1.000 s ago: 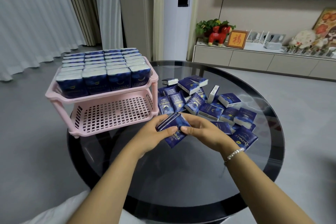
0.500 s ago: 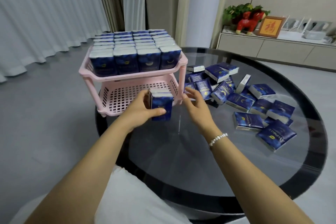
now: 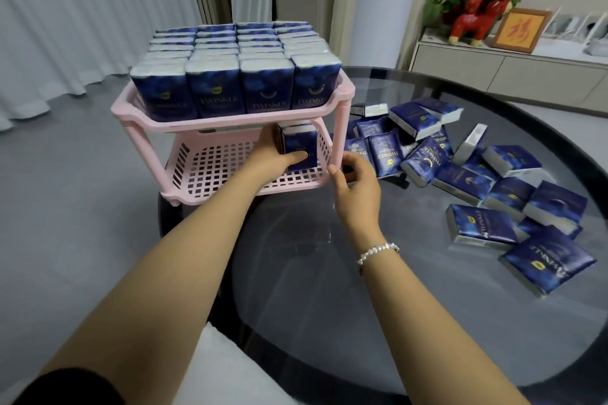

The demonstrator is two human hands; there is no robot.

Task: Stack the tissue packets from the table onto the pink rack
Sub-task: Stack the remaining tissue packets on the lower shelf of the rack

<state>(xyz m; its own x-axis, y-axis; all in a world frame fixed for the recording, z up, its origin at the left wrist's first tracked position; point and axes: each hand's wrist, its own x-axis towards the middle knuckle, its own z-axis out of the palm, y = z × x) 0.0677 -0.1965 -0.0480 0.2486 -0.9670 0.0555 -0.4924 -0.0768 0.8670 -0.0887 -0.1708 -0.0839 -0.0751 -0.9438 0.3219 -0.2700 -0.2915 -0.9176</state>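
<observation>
A pink two-tier rack [image 3: 230, 122] stands at the left edge of the round glass table [image 3: 411, 322]. Its top shelf is packed with upright dark blue tissue packets [image 3: 237, 76]. My left hand [image 3: 273, 159] reaches into the lower shelf and grips a small upright bundle of blue tissue packets [image 3: 299, 141] against the shelf's right side. My right hand [image 3: 357, 184] hovers just outside the rack's front right post, fingers loosely curled and holding nothing. Several more blue packets [image 3: 477, 174] lie scattered on the table to the right.
A low white cabinet [image 3: 510, 72] with a red horse figure [image 3: 477, 20], a plant and a framed picture stands behind the table. White curtains [image 3: 82, 16] hang at the left, above grey floor.
My left hand carried the bundle from above the table in front of the rack into the lower shelf. My right hand let go of it and now hovers beside the rack's post.
</observation>
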